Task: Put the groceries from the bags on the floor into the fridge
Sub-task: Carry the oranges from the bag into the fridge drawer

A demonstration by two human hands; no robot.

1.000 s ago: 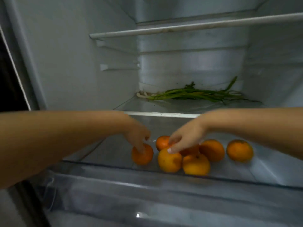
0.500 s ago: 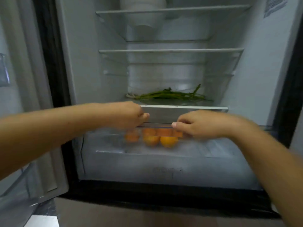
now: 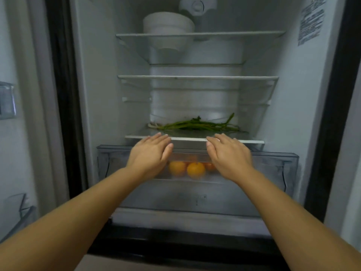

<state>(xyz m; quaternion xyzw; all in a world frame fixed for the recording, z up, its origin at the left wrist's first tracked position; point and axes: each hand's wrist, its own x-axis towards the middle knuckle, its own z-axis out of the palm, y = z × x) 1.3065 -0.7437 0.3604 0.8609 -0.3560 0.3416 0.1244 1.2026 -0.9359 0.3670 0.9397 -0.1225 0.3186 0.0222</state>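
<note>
The fridge stands open before me. Several oranges point(image 3: 196, 169) lie inside the clear crisper drawer point(image 3: 273, 169) at the bottom. A bunch of green onions point(image 3: 197, 125) lies on the glass shelf point(image 3: 195, 139) just above the drawer. My left hand point(image 3: 151, 153) and my right hand point(image 3: 228, 154) are both held out flat with straight fingers in front of the drawer's top edge, fingertips at the shelf's front rim. Neither hand holds anything. The bags on the floor are out of view.
Stacked white bowls point(image 3: 169, 26) sit on the top shelf. The middle shelf point(image 3: 197, 77) is bare. The open door's bins point(image 3: 7, 100) are at the far left. A dark fridge frame point(image 3: 175, 237) runs along the bottom.
My hands let go of the oranges and came out of the drawer. The drawer slid back in. My view pulled back, and both hands went from curled to flat.
</note>
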